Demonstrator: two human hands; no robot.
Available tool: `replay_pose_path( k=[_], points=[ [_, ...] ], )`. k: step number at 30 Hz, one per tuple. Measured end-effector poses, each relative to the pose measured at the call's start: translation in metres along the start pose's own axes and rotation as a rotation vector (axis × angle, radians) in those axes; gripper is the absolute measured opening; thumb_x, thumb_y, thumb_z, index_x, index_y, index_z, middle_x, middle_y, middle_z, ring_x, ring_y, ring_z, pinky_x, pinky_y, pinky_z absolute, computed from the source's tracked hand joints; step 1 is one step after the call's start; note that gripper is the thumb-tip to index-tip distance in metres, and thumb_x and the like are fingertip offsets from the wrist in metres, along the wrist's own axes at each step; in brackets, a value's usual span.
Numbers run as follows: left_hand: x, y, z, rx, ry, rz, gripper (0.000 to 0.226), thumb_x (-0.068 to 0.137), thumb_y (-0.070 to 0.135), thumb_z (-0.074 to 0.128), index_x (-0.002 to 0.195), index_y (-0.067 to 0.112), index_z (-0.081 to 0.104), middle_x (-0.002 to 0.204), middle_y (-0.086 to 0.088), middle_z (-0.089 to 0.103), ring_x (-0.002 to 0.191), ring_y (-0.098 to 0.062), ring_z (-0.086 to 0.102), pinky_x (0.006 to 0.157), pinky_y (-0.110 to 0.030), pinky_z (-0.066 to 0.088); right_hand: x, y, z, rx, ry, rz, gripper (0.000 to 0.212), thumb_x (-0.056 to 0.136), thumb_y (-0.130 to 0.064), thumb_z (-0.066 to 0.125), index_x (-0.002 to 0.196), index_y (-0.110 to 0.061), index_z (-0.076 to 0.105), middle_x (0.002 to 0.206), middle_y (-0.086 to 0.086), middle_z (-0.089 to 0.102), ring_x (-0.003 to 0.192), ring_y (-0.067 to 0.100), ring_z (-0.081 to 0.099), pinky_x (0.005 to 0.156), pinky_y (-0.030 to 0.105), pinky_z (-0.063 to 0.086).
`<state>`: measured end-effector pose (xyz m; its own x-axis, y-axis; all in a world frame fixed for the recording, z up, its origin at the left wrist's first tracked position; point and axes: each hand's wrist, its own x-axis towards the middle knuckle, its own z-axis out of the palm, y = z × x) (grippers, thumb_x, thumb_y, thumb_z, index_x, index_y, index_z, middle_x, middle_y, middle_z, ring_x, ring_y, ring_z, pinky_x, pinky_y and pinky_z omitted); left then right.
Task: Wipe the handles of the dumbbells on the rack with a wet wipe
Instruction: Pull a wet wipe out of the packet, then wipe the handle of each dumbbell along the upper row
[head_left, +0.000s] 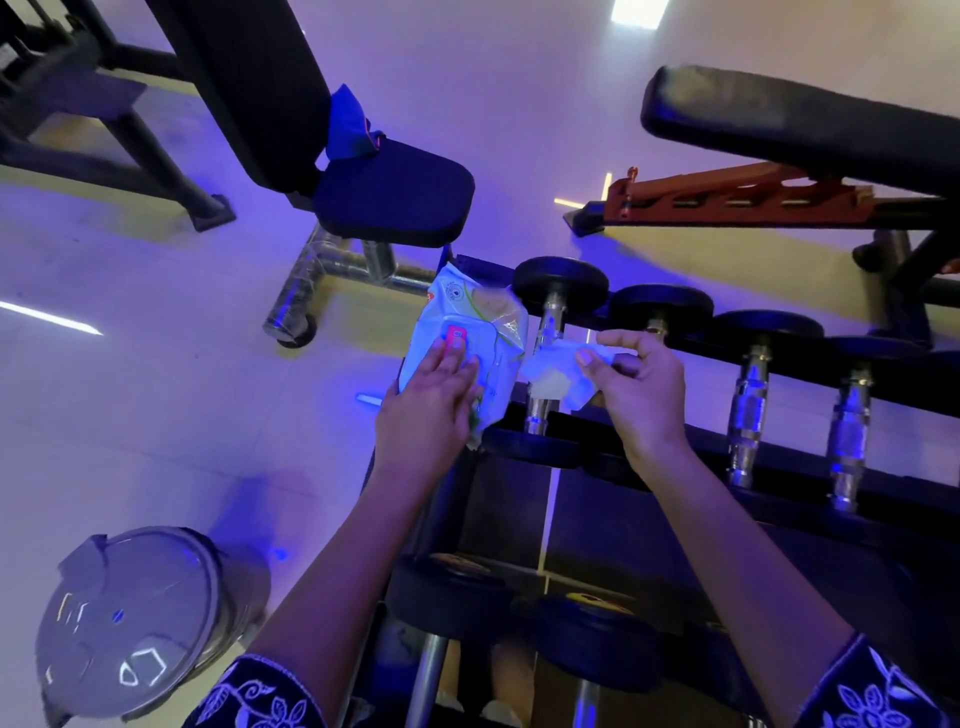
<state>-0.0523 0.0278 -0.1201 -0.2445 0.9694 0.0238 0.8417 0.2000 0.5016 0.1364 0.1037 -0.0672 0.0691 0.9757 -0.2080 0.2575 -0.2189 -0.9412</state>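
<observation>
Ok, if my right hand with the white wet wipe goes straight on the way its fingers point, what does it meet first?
Probably the chrome handle of the leftmost black dumbbell, then the pale blue wipe pack; depth is unclear.

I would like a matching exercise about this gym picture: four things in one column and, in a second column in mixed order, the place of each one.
Things
1. wet wipe
2. pack of wipes
3. bin
4. bench seat

Places
A. at the bottom left of the picture
B. pinched in the right hand
C. under the fingers of the left hand
D. beyond the left end of the rack, at the top centre

Pairs: 1-B, 2-C, 3-A, 4-D
</observation>
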Motion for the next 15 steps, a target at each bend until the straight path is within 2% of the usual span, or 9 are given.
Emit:
replay_pose_path(
  k=[2,5,8,9,11,13,15],
  points=[
    [-0.001,0.003,-0.003,0.025,-0.009,-0.009,0.036,0.100,0.033,0.048,0.134,0.030,0.056,0.154,0.014,0.036,0.145,-0.003,0.023,0.107,-0.056,0.034,-0.003,0.001,0.001,-0.005,0.038,0.004,0.020,0.078,-0.017,0.076,0.082,-0.027,0.059,0.079,0.007,0.072,0.080,0.026,0.070,0.075,0.050,0.057],
    [0.000,0.011,-0.007,0.081,-0.031,-0.044,0.035,0.099,0.033,0.048,0.133,0.029,0.057,0.155,0.014,0.034,0.146,-0.002,0.021,0.114,-0.062,0.016,-0.005,0.001,0.005,-0.057,0.086,-0.065,0.020,0.079,-0.014,0.074,0.080,-0.025,0.057,0.080,0.007,0.072,0.075,0.017,0.068,0.065,0.024,0.054],
    [-0.001,0.022,-0.006,0.064,0.025,-0.033,0.030,0.097,0.034,0.050,0.120,0.022,0.065,0.150,0.005,0.045,0.144,-0.009,0.031,0.117,-0.058,0.006,-0.005,-0.001,0.011,-0.121,0.151,-0.174,0.014,0.080,-0.011,0.072,0.085,-0.021,0.063,0.077,-0.008,0.068,0.071,0.005,0.063,0.064,0.017,0.047],
    [-0.004,0.026,-0.004,0.006,0.073,-0.006,0.032,0.096,0.036,0.050,0.114,0.018,0.068,0.144,0.000,0.052,0.139,-0.013,0.040,0.118,-0.056,0.009,-0.005,-0.001,0.013,-0.145,0.166,-0.223,0.012,0.081,-0.010,0.070,0.086,-0.020,0.065,0.076,-0.012,0.067,0.071,0.002,0.062,0.065,0.014,0.046],
    [-0.014,0.031,0.003,-0.146,0.140,0.094,0.039,0.092,0.041,0.050,0.109,0.013,0.071,0.133,-0.006,0.062,0.127,-0.018,0.054,0.117,-0.049,0.025,-0.006,0.001,0.017,-0.210,0.168,-0.325,0.012,0.082,-0.010,0.068,0.090,-0.018,0.069,0.081,-0.011,0.067,0.075,0.000,0.062,0.064,0.008,0.045],
    [-0.028,0.036,0.013,-0.324,0.071,0.176,0.041,0.090,0.043,0.057,0.112,0.012,0.071,0.128,-0.005,0.065,0.122,-0.016,0.057,0.109,-0.037,0.039,-0.008,0.007,0.023,-0.286,0.114,-0.387,0.015,0.080,-0.011,0.071,0.094,-0.015,0.073,0.091,-0.005,0.066,0.078,0.003,0.060,0.064,0.009,0.046],
    [-0.036,0.036,0.021,-0.441,0.007,0.229,0.045,0.087,0.046,0.061,0.112,0.010,0.073,0.121,-0.004,0.069,0.119,-0.013,0.059,0.110,-0.033,0.037,-0.009,0.016,0.027,-0.364,0.027,-0.409,0.024,0.076,-0.014,0.076,0.100,-0.012,0.074,0.099,-0.003,0.062,0.084,0.003,0.056,0.072,0.015,0.047]
  ],
)
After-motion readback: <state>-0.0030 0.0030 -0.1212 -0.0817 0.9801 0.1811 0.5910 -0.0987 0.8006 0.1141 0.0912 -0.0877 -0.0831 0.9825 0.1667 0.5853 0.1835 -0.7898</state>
